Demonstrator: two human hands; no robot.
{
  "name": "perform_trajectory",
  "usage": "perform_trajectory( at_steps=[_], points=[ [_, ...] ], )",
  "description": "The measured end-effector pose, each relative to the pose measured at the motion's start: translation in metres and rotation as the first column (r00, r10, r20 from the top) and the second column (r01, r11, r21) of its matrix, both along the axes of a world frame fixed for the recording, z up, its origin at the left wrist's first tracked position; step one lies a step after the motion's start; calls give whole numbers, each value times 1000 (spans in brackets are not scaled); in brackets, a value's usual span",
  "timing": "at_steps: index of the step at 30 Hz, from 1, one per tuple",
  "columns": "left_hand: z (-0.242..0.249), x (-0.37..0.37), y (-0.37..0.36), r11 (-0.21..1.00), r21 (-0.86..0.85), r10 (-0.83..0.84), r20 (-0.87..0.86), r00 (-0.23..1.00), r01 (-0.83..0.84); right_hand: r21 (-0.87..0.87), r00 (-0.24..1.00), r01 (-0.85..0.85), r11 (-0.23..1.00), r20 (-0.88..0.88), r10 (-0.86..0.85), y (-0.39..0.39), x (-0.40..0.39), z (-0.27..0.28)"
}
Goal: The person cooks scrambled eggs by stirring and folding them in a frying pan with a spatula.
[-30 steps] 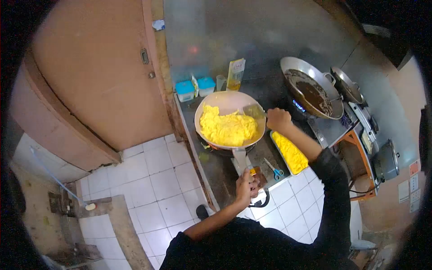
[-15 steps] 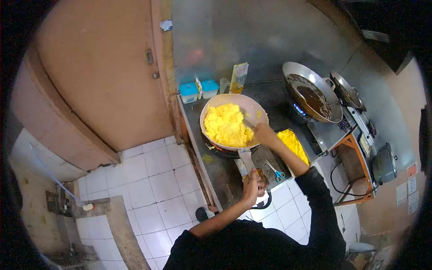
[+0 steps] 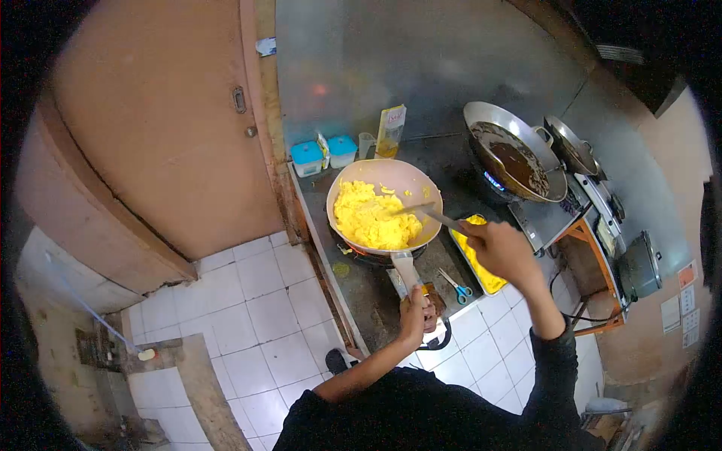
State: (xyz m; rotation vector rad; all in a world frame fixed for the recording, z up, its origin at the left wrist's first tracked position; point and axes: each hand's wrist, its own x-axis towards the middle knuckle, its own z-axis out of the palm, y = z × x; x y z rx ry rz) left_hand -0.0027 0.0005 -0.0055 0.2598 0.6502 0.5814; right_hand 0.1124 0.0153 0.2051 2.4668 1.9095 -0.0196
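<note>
My left hand (image 3: 416, 314) is closed round the handle of a light-coloured frying pan (image 3: 410, 177), which sits on a burner at the counter's front. Scrambled eggs (image 3: 368, 218) fill the left and lower part of the pan. In my right hand (image 3: 505, 252) is a spatula (image 3: 444, 218), its fingers wrapped round the handle. The spatula's blade reaches over the right side of the pan, at the edge of the eggs. Blue-handled scissors (image 3: 457, 289) lie on the counter right of the pan handle. A tray of yellow food (image 3: 481, 263) is partly hidden beneath my right hand.
A wok of dark oil (image 3: 519, 158) stands over a blue flame at the back right, with another wok (image 3: 573, 146) beyond it. Two blue-lidded containers (image 3: 307, 154) and an oil pouch (image 3: 390, 131) stand behind the pan. A large pot (image 3: 639, 267) is at far right.
My right hand has drawn back right and down, bringing the spatula out to the pan's right side. The eggs are looser and more spread. My left hand keeps its hold on the handle.
</note>
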Motion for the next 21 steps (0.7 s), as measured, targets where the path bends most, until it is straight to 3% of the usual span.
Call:
perform_trajectory(
  at_steps=[2,4,5,7,12,14,16,18,21],
  points=[
    [0,0,1,1000,-10,6,-3,1000,-6,-16,999,-31,999,28,32,6,1,3],
    [0,0,1,1000,-18,17,-4,1000,-17,-190,992,-125,974,-13,124,18,-1,-18],
    [-1,0,1,1000,-24,8,5,1000,-8,-57,978,-200,978,-63,197,24,7,-58],
    [-2,-1,-1,999,-36,5,10,1000,-5,-86,997,20,996,-68,-26,36,-17,-90],
    [5,-5,2,998,-28,-56,-35,998,55,88,996,66,994,-70,-60,63,-12,-135],
    [4,-9,-2,998,-7,-70,-21,997,70,156,997,67,985,-41,-61,52,1,-131],
    [3,-12,4,1000,5,-26,-32,999,26,231,975,114,966,-214,-63,33,14,-90],
    [0,-11,6,997,-5,-77,14,997,77,233,976,95,968,-212,-45,25,32,-75],
    [-5,-9,4,997,-54,-58,-49,997,55,212,980,95,973,-192,-54,50,60,-88]
  ],
)
